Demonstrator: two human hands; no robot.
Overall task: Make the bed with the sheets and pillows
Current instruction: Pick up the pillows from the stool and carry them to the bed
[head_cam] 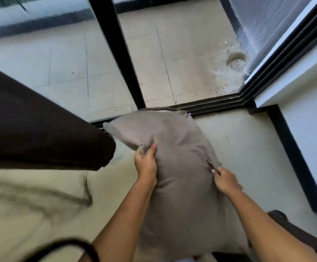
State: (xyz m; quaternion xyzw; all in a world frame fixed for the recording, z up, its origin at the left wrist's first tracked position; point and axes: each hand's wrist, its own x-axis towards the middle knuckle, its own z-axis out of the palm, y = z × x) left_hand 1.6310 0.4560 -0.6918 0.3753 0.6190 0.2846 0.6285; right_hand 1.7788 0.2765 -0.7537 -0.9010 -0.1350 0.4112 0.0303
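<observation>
A tiled balcony floor (pixel 182 53) fills the top of the frame, seen through a glass door with a black frame (pixel 123 59). The door's black track (pixel 210 104) crosses the middle of the frame.

A dark brown cloth (pixel 40 129) covers the left middle, blurred. Below it, a beige sheet (pixel 31 214) spreads over the lower left, creased and also blurred.

The grey-brown pillow (pixel 182 167) stands lengthwise in the centre and lower centre. Its far end reaches the track, and its left corner lies just beside the brown cloth. It is held up over the pale indoor floor (pixel 248 148).

At the right, a white wall (pixel 308 129) meets that floor along a black skirting (pixel 289 157). A dark object (pixel 295 229) in the lower right corner is too blurred to name.

The left hand (pixel 146 165) is on the pillow's left side, fingers curled and thumb on top, pinching a fold of the cover. The right hand (pixel 226 181) grips the pillow's right edge, fingers closed on bunched cloth.

A round drain (pixel 238 64) sits in the upper right of the balcony floor.
</observation>
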